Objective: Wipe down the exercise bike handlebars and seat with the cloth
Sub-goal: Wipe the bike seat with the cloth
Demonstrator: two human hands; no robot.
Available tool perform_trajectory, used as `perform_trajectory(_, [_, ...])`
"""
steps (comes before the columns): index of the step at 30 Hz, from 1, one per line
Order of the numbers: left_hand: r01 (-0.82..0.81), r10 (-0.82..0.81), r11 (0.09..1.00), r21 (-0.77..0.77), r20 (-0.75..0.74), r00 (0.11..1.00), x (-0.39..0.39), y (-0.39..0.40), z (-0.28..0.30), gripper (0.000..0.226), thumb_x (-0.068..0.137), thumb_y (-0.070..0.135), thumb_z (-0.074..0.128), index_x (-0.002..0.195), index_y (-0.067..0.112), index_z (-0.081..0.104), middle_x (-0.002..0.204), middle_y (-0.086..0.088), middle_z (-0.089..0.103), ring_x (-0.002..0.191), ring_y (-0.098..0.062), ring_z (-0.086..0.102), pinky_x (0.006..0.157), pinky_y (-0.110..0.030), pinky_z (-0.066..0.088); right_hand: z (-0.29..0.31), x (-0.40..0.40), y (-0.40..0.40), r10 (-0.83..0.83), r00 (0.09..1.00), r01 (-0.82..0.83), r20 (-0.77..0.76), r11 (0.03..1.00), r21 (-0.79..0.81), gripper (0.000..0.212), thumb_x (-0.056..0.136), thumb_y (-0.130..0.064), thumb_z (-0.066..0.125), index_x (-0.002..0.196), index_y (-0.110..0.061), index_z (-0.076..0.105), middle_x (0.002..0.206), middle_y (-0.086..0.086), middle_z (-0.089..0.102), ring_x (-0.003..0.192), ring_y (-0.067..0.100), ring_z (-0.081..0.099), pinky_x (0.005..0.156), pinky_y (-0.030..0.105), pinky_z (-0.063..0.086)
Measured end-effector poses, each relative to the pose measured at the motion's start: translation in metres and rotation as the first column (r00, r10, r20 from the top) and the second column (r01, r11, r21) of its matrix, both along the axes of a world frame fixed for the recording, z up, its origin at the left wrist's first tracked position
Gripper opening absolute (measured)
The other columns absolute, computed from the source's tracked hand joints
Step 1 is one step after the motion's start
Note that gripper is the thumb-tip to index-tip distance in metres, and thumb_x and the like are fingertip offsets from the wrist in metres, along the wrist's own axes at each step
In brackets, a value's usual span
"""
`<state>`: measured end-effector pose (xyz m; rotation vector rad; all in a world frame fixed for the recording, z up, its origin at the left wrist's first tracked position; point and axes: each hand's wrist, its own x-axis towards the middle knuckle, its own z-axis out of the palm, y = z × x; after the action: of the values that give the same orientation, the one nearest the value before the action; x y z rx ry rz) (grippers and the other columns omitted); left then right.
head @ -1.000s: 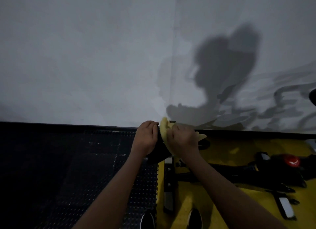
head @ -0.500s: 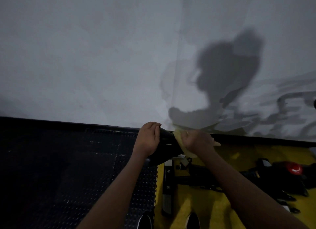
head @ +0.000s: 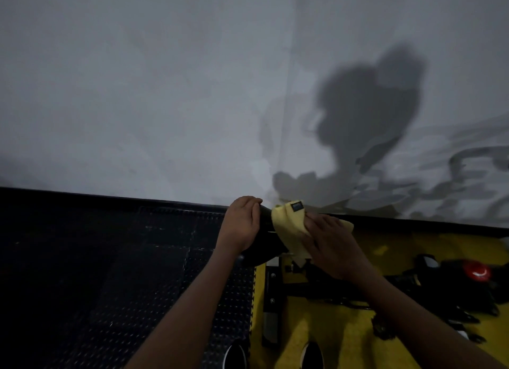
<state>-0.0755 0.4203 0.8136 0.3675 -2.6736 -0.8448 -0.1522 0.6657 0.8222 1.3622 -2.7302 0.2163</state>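
So the seat (head: 265, 242) is that dark black shape sitting right between the two hands, just in front of the person and low against the wall (head: 165, 93). It's dim, so I can't really make out which end is the nose, but the visible part seems to run from near the feet up toward the wall. The yellow cloth (head: 287, 231) is draped over the right side of it, with a little dark tag showing at the top edge. The right hand (head: 327, 244) lies flat on the cloth, fingers spread and fairly straight, pressing it down on the seat rather than bunching it up. The left hand (head: 242, 225) is on the other flank, fingers curled over the seat's far edge, looks like it's steadying the thing. My guess is the seat wipe is mid-way, and the bare black strip between the hands is what the cloth hand is closest to, so sliding it leftward makes sense. Farther right on the yellow floor (head: 358, 338) there's bike frame stuff and a red knob (head: 476, 269). Two shoes (head: 234, 355) peek in at the bottom, next to the black studded mat (head: 124, 286).
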Motion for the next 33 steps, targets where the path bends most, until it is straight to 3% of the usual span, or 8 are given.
perform_trajectory(5, [-0.009,0.009,1.0,0.006,-0.002,1.0,0.0,0.0,0.001,0.042,0.105,0.023,0.036,0.121,0.003,0.07,0.117,-0.01,0.069,0.113,-0.023,0.058,0.103,-0.032,0.042,0.025,-0.007,-0.058,-0.476,0.86,0.48,0.184,0.877,0.027,0.051,0.102,-0.042,0.042,0.081,-0.006,0.07,0.081,0.015,0.07,0.077,0.033,0.066,0.062,0.032,0.036])
perform_trajectory(8, [-0.006,0.006,1.0,-0.003,-0.005,1.0,0.0,0.001,0.003,0.042,0.105,0.023,0.036,0.12,0.003,0.07,0.116,-0.01,0.07,0.111,-0.023,0.059,0.102,-0.032,0.042,0.03,-0.002,-0.084,-0.45,0.886,0.439,0.107,0.891,0.114,0.038,0.096,-0.032,0.061,0.076,-0.001,0.071,0.064,0.011,0.066,0.061,0.026,0.063,0.057,0.025,0.03])
perform_trajectory(10, [0.001,-0.001,1.0,-0.009,-0.01,1.0,0.0,0.0,0.002,0.042,0.105,0.022,0.036,0.119,0.003,0.07,0.115,-0.01,0.07,0.11,-0.023,0.059,0.101,-0.033,0.043,0.022,0.007,-0.09,-0.344,0.938,0.345,-0.034,0.939,0.013,0.021,0.075,-0.013,0.079,0.078,0.0,0.062,0.051,0.01,0.054,0.042,0.022,0.051,0.053,0.024,0.029])
perform_trajectory(14, [0.032,-0.032,0.999,0.02,-0.009,0.999,-0.001,-0.001,-0.001,0.041,0.105,0.023,0.034,0.113,0.003,0.069,0.107,-0.008,0.069,0.101,-0.022,0.058,0.094,-0.039,0.045,0.002,0.032,-0.079,-0.18,0.98,0.15,-0.079,0.945,-0.289,0.023,0.101,-0.027,0.055,0.089,-0.009,0.063,0.079,0.009,0.06,0.067,0.028,0.054,0.063,0.039,0.042])
perform_trajectory(19, [0.031,-0.031,0.999,-0.008,-0.001,1.0,0.001,-0.001,-0.003,0.045,0.105,0.027,0.032,0.12,0.005,0.069,0.115,-0.008,0.069,0.109,-0.023,0.058,0.1,-0.036,0.043,0.005,0.026,-0.017,0.025,0.999,-0.029,-0.027,0.985,-0.169,0.032,0.102,-0.044,0.049,0.119,-0.02,0.062,0.127,-0.001,0.06,0.115,0.023,0.055,0.094,0.041,0.047])
perform_trajectory(26, [0.007,-0.007,1.0,0.001,-0.017,1.0,0.0,0.001,0.001,0.042,0.104,0.023,0.036,0.121,0.003,0.07,0.117,-0.011,0.069,0.111,-0.024,0.059,0.101,-0.033,0.043,0.022,-0.01,-0.031,-0.386,0.903,0.402,0.191,0.914,-0.055,0.044,0.096,-0.045,0.036,0.086,-0.011,0.063,0.083,0.012,0.067,0.073,0.031,0.062,0.06,0.033,0.038])
perform_trajectory(30, [0.007,-0.007,1.0,0.004,-0.013,1.0,-0.001,0.0,0.001,0.043,0.105,0.024,0.035,0.122,0.003,0.069,0.117,-0.01,0.069,0.111,-0.023,0.058,0.101,-0.033,0.044,0.008,0.004,-0.073,-0.268,0.954,0.291,0.131,0.933,-0.209,0.047,0.097,-0.034,0.04,0.106,-0.002,0.073,0.063,0.012,0.06,0.053,0.03,0.053,0.055,0.03,0.041])
perform_trajectory(33, [0.029,-0.029,0.999,0.022,-0.02,0.999,-0.001,0.0,0.002,0.042,0.105,0.024,0.034,0.117,0.004,0.07,0.111,-0.009,0.069,0.104,-0.021,0.058,0.095,-0.035,0.045,0.0,0.023,-0.087,-0.248,0.969,0.247,0.023,0.946,-0.208,0.046,0.104,-0.042,0.045,0.12,-0.006,0.069,0.073,0.01,0.063,0.061,0.03,0.056,0.061,0.038,0.046])
